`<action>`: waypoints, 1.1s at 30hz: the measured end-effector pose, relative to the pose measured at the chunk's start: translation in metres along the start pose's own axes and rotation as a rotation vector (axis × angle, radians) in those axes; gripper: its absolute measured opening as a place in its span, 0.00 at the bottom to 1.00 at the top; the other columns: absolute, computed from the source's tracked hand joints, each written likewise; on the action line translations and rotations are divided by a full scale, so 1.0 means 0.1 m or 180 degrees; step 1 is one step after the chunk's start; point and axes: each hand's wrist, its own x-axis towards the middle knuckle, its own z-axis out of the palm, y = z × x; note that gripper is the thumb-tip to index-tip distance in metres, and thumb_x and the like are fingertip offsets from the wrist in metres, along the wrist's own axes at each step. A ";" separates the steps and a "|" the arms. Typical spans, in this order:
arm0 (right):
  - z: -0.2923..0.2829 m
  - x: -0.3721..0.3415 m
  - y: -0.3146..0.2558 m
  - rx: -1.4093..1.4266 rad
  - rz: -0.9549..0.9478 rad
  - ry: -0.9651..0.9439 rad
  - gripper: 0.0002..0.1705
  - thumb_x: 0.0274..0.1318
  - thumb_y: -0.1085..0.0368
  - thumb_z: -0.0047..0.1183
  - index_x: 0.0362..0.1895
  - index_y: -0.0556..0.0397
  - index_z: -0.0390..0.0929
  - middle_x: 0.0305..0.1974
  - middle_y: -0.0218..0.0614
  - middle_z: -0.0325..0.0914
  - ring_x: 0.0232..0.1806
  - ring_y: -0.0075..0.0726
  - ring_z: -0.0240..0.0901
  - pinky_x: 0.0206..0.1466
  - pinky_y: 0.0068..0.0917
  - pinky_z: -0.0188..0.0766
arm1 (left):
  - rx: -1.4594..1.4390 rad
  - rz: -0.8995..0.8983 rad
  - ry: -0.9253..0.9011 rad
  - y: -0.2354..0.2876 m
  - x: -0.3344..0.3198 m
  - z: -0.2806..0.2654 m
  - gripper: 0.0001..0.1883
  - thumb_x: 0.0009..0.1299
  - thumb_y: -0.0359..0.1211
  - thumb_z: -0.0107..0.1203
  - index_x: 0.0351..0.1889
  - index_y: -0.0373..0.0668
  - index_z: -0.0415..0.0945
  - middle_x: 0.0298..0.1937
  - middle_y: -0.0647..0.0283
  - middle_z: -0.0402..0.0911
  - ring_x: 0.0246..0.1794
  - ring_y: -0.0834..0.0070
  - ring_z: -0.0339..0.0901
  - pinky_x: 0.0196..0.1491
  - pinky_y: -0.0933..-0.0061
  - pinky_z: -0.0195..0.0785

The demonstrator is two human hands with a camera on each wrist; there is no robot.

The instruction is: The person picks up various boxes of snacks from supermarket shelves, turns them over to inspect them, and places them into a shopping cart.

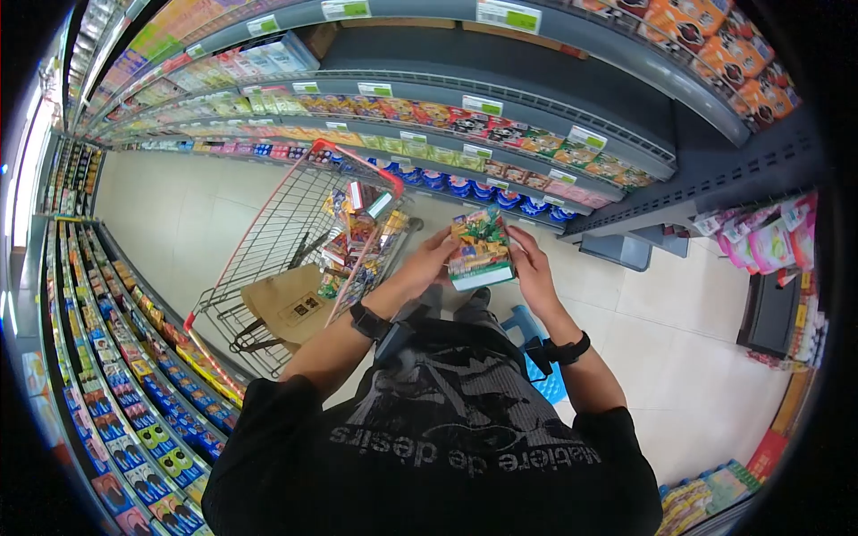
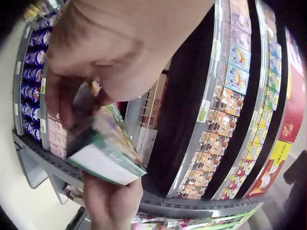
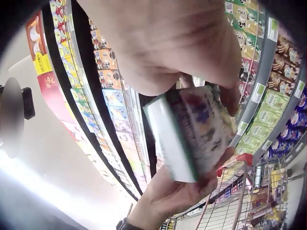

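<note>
In the head view, both hands hold a colourful printed box [image 1: 481, 243] with green edges and a white end in front of the waist. My left hand [image 1: 429, 261] grips its left side. On the opposite side, my right hand [image 1: 534, 270] grips it with the fingers along the edge. The left wrist view shows the box's white panel [image 2: 103, 165] between the two hands. Print on the box is blurred in the right wrist view, where the left hand [image 3: 175, 194] supports it from below.
A red-trimmed wire shopping cart [image 1: 268, 232] stands at the left, with several packages [image 1: 349, 246] and a brown paper bag [image 1: 284, 304] inside. Stocked shelves [image 1: 429, 116] run ahead, and more [image 1: 125, 384] at the left. A blue plastic stool [image 1: 547, 380] is beside the legs.
</note>
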 end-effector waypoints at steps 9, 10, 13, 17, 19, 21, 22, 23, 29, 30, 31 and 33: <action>1.01 0.46 -0.30 -0.0032 -0.0078 -0.1195 0.31 0.61 0.72 0.51 0.68 0.54 0.61 0.67 0.40 0.62 0.69 0.36 0.58 0.68 0.33 0.59 | -0.1077 0.0725 -0.0414 0.12 -0.12 -0.59 0.26 0.75 0.42 0.49 0.66 0.39 0.60 0.57 0.59 0.73 0.55 0.73 0.73 0.56 0.66 0.70; 1.10 0.53 -0.31 0.0023 -0.0051 -0.1351 0.31 0.60 0.72 0.51 0.68 0.54 0.62 0.67 0.40 0.63 0.69 0.37 0.58 0.69 0.34 0.58 | -0.1107 0.0715 -0.0372 0.15 -0.14 -0.74 0.25 0.74 0.39 0.49 0.65 0.39 0.61 0.56 0.60 0.74 0.55 0.73 0.73 0.56 0.66 0.70; 1.32 0.89 -0.20 -0.1501 -0.0835 -0.0601 0.34 0.56 0.67 0.57 0.67 0.56 0.61 0.64 0.48 0.65 0.66 0.45 0.62 0.68 0.35 0.59 | -0.1161 0.0569 -0.0037 0.25 -0.19 -1.11 0.24 0.70 0.30 0.50 0.64 0.38 0.63 0.54 0.61 0.76 0.52 0.75 0.75 0.56 0.67 0.71; 1.65 1.26 0.15 -0.0811 0.0487 -0.0551 0.41 0.53 0.62 0.62 0.67 0.63 0.57 0.58 0.51 0.70 0.60 0.47 0.68 0.63 0.36 0.64 | -0.1553 0.0586 0.0231 0.31 -0.13 -1.51 0.30 0.69 0.27 0.52 0.70 0.40 0.56 0.55 0.61 0.75 0.52 0.76 0.75 0.53 0.73 0.71; 1.84 1.35 0.20 -0.0338 0.0990 -0.0816 0.43 0.52 0.59 0.63 0.67 0.65 0.57 0.56 0.50 0.72 0.56 0.45 0.71 0.58 0.36 0.68 | -0.1100 0.0691 0.0646 0.22 -0.03 -1.75 0.34 0.69 0.26 0.52 0.72 0.39 0.51 0.55 0.60 0.75 0.52 0.76 0.74 0.52 0.75 0.70; 2.02 1.47 0.53 -0.0664 0.0993 -0.0763 0.45 0.51 0.58 0.64 0.67 0.65 0.56 0.56 0.50 0.72 0.56 0.44 0.71 0.58 0.35 0.68 | -0.0796 0.0889 0.1057 0.23 -0.02 -1.89 0.39 0.69 0.25 0.53 0.74 0.38 0.43 0.55 0.57 0.74 0.50 0.76 0.74 0.49 0.76 0.69; 2.10 1.53 0.63 -0.0824 0.0988 -0.0726 0.46 0.51 0.57 0.64 0.68 0.65 0.55 0.56 0.51 0.72 0.56 0.44 0.71 0.58 0.35 0.68 | -0.0630 0.0858 0.1099 0.18 0.02 -1.99 0.39 0.69 0.25 0.53 0.74 0.38 0.43 0.55 0.57 0.74 0.50 0.75 0.74 0.49 0.76 0.69; 2.23 1.58 0.57 -0.1005 0.1158 -0.0752 0.49 0.50 0.57 0.64 0.69 0.64 0.53 0.59 0.53 0.69 0.60 0.47 0.69 0.61 0.35 0.66 | -0.0459 0.0832 0.1141 0.06 0.12 -2.14 0.38 0.69 0.24 0.53 0.74 0.37 0.44 0.55 0.56 0.73 0.49 0.75 0.74 0.48 0.76 0.70; 2.78 1.63 0.75 -0.1459 0.0861 -0.1445 0.54 0.50 0.54 0.63 0.73 0.61 0.45 0.65 0.57 0.62 0.64 0.50 0.65 0.63 0.35 0.65 | 0.0815 0.0784 0.1531 0.01 0.24 -2.62 0.50 0.61 0.52 0.64 0.71 0.35 0.48 0.53 0.52 0.75 0.48 0.70 0.76 0.48 0.74 0.70; 2.83 1.66 0.78 -0.1296 0.0891 -0.1570 0.55 0.50 0.53 0.63 0.73 0.61 0.44 0.64 0.57 0.62 0.64 0.48 0.66 0.62 0.34 0.66 | 0.0622 0.0590 0.1256 0.04 0.22 -2.70 0.50 0.61 0.51 0.63 0.71 0.35 0.48 0.53 0.51 0.75 0.49 0.69 0.76 0.48 0.73 0.70; 2.88 1.68 0.59 -0.1055 0.1133 -0.1777 0.50 0.54 0.68 0.59 0.75 0.58 0.41 0.66 0.47 0.63 0.54 0.37 0.74 0.53 0.30 0.73 | 0.0433 0.0393 0.0977 0.30 0.03 -2.67 0.49 0.62 0.51 0.63 0.71 0.35 0.48 0.54 0.50 0.75 0.49 0.68 0.76 0.49 0.72 0.70; 2.88 1.69 0.61 -0.0993 0.0934 -0.1909 0.48 0.55 0.69 0.57 0.75 0.57 0.42 0.67 0.47 0.61 0.52 0.37 0.75 0.53 0.31 0.73 | 0.0152 0.0198 0.0607 0.42 -0.07 -2.75 0.47 0.61 0.50 0.63 0.70 0.35 0.50 0.55 0.50 0.74 0.52 0.63 0.75 0.51 0.66 0.69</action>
